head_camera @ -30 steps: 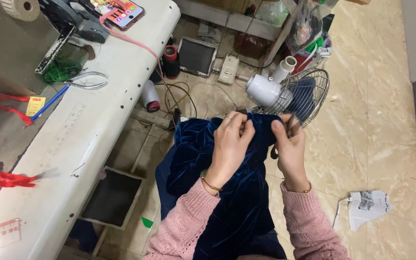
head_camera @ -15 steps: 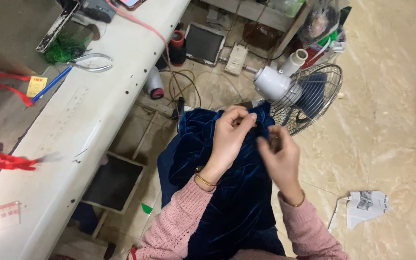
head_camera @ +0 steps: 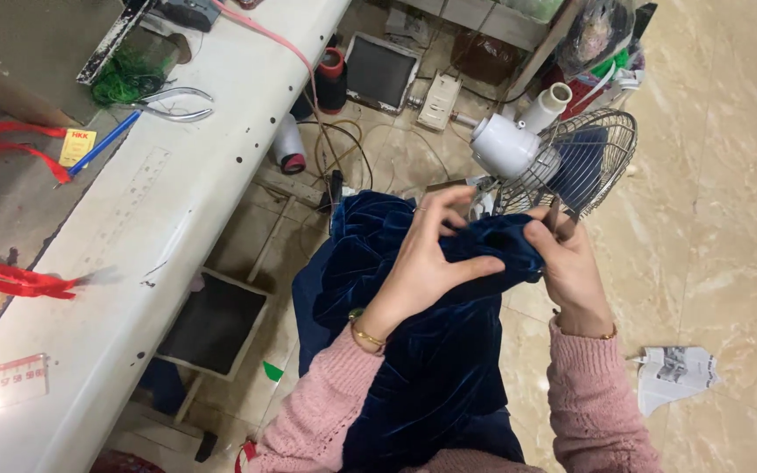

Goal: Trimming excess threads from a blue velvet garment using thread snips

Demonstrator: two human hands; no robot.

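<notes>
- The left hand (head_camera: 427,263) is spreading over a bunched fold of dark blue velvet fabric (head_camera: 422,350), fingers curled and thumb pressing down, gripping the cloth.
- The right hand (head_camera: 567,263) is pinching the same fold's edge from the other side, closed on the cloth; the two hands are working close together with only the fold between them.
- The velvet is hanging from the hands down over the person's lap, above the beige tiled floor (head_camera: 711,193).
- A white electric fan with a wire cage (head_camera: 554,153) is standing on the floor just beyond the hands.
- A long white worktable (head_camera: 159,228) is running along the left, carrying metal scissors (head_camera: 173,101) and red ribbon (head_camera: 19,280).
- A crumpled printed paper (head_camera: 676,372) is lying on the floor, right of the right arm.
</notes>
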